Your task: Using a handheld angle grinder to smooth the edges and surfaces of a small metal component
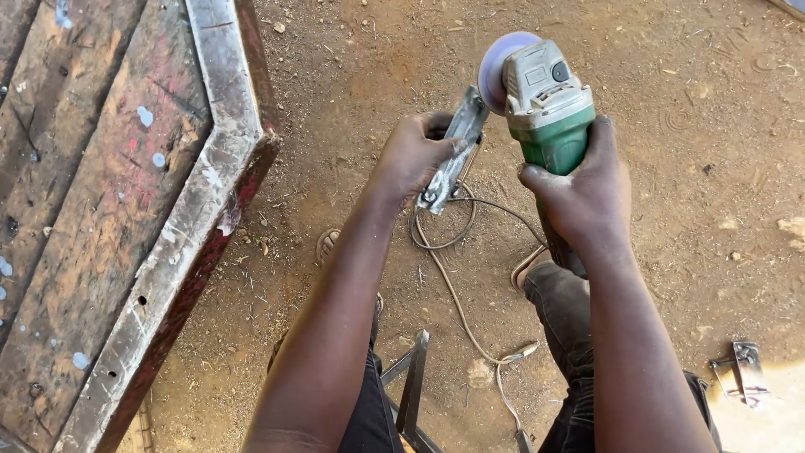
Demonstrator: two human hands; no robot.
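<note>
My right hand (587, 189) grips the green body of an angle grinder (549, 105), whose grey head and round disc (496, 63) point away from me. My left hand (415, 155) holds a small flat metal piece (453, 151), tilted, with its upper end right against the disc. The grinder's cable (453, 252) loops on the dirt ground beneath my hands and trails back toward me.
A large rusty metal panel with a bright ground frame edge (210, 151) lies on the left. My legs and sandalled feet (329, 245) are below, over a dark metal stool frame (411, 386). Another small metal piece (742, 369) lies at lower right on the dirt.
</note>
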